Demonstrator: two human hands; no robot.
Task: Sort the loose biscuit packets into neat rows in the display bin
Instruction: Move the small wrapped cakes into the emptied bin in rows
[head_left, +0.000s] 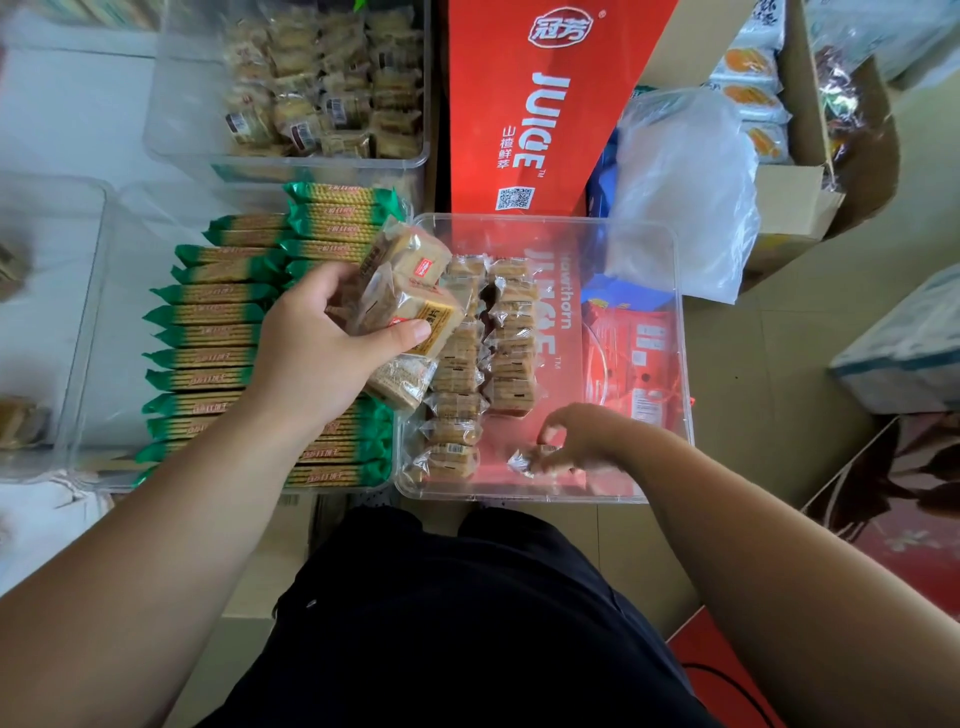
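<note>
A clear plastic display bin (670, 270) stands in front of me on a red juice carton. Two rows of small tan biscuit packets (483, 358) lie along its left side. My left hand (322, 343) hovers at the bin's left rim, shut on a bunch of several clear-wrapped biscuit packets (410, 306). My right hand (582, 441) is down inside the bin near its front wall, with its fingers on a single biscuit packet (535, 460) lying on the bin floor.
A clear bin of green-wrapped biscuit packs (223, 338) sits to the left. Another clear bin of tan packets (332, 88) stands behind it. A red juice carton (535, 104), a plastic bag (685, 187) and an open cardboard box (810, 171) lie behind and to the right.
</note>
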